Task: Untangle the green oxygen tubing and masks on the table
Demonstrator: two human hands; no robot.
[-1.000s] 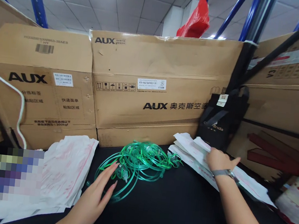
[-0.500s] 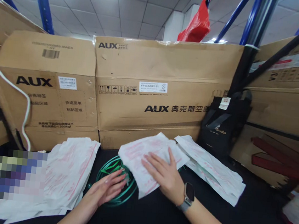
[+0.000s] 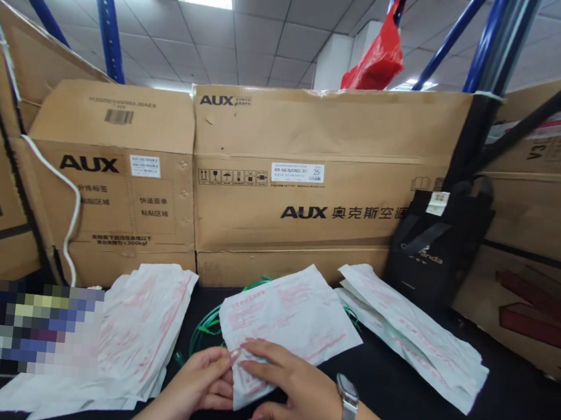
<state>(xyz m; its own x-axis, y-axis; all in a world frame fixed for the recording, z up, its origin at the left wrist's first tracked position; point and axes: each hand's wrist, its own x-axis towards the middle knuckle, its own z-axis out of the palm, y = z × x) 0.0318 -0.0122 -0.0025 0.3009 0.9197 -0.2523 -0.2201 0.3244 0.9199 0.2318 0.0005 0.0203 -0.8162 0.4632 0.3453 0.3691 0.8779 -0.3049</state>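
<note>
1. Left hand has left the green tubing it was over half a second ago and come to the near edge of the printed white packet; the right hand has slid down the packet.
2. Now the left hand pinches the packet's 7 o'clock corner, thumb on top, other fingers curled.
3. At the packet's 6 o'clock, the right hand lies loosely opened, fingers across the surface, thumb apart from them; a watch circles its wrist.
4. Under the hands, the packet lies over the tubing, which shows at its 9, 11 and 3 o'clock.
5. Farther out, similar packets form a left stack at 9 o'clock and a right stack at 3.
6. Beyond stand a black bag at 2 o'clock and a large cardboard box at 12.
</note>
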